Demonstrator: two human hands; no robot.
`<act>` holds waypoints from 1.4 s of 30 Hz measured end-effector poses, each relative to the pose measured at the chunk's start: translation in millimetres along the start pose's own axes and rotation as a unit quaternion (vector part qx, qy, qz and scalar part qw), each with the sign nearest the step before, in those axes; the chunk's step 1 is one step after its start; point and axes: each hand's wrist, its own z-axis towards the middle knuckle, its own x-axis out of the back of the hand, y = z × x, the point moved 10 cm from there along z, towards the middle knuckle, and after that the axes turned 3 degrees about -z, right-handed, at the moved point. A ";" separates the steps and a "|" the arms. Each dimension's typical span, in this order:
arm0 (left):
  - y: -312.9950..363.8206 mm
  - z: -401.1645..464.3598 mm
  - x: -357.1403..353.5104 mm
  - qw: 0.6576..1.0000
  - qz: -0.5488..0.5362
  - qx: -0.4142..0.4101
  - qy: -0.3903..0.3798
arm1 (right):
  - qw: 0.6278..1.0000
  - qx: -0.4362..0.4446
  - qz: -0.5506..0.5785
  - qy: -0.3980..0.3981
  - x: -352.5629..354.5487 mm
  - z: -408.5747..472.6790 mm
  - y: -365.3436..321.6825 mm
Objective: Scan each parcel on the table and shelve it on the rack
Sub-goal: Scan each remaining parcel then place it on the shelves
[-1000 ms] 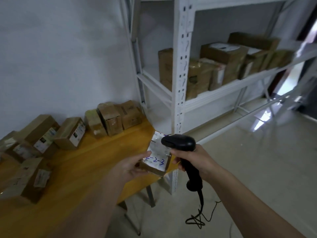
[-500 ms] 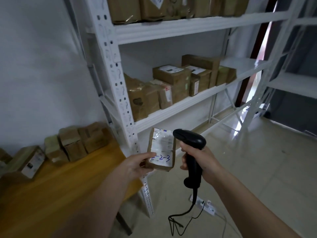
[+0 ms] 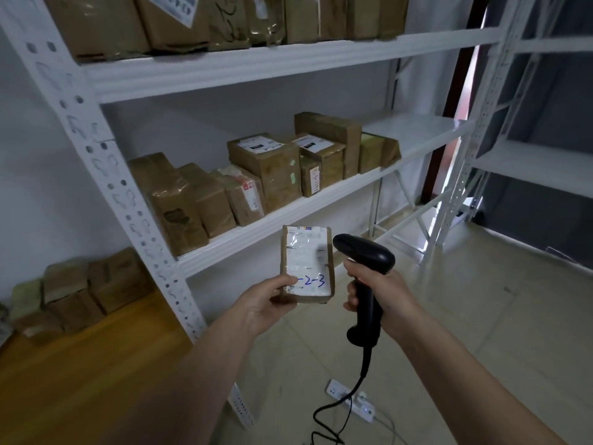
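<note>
My left hand (image 3: 268,305) grips a small brown parcel (image 3: 308,264) by its lower left corner; its white label, marked "-2-3" in blue, faces me. Right beside it, my right hand (image 3: 382,293) grips the handle of a black barcode scanner (image 3: 364,261), whose head sits just right of the parcel's top. Both are held in front of the white rack (image 3: 279,216), just below its middle shelf. Several brown parcels (image 3: 266,168) stand on that shelf, and more fill the shelf above (image 3: 192,20). The wooden table (image 3: 80,364) lies at the lower left with a few parcels (image 3: 80,290) along the wall.
The scanner's black cable (image 3: 340,406) hangs down to the tiled floor, near a white power strip (image 3: 349,399). The right end of the middle shelf (image 3: 417,130) is bare. A second white rack (image 3: 529,155) stands at the right, and a rack upright (image 3: 106,175) rises beside the table.
The view has swung right and up from the table toward the rack. Both hands stay together, with the parcel now held more upright in front of the middle shelf.
</note>
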 end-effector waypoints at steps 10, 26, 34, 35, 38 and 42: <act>-18.0 57.2 -78.0 0.998 0.034 0.033 -0.051 | 0.997 -0.005 0.028 0.067 72.7 36.9 -12.3; 68.8 204.0 -220.8 0.982 0.141 -0.012 -0.128 | 0.988 0.067 0.015 0.140 133.9 178.9 -111.3; 92.1 233.3 -266.6 0.971 0.203 -0.049 -0.115 | 0.979 0.090 0.003 0.181 151.4 214.6 -138.9; 96.5 236.3 -272.0 0.970 0.206 -0.057 -0.113 | 0.978 0.095 0.002 0.184 152.8 220.3 -142.7; 106.0 244.6 -289.9 0.967 0.215 -0.075 -0.116 | 0.974 0.107 -0.005 0.200 163.0 238.7 -151.1; 116.3 258.8 -314.7 0.960 0.238 -0.103 -0.103 | 0.969 0.115 0.011 0.217 184.5 265.1 -162.0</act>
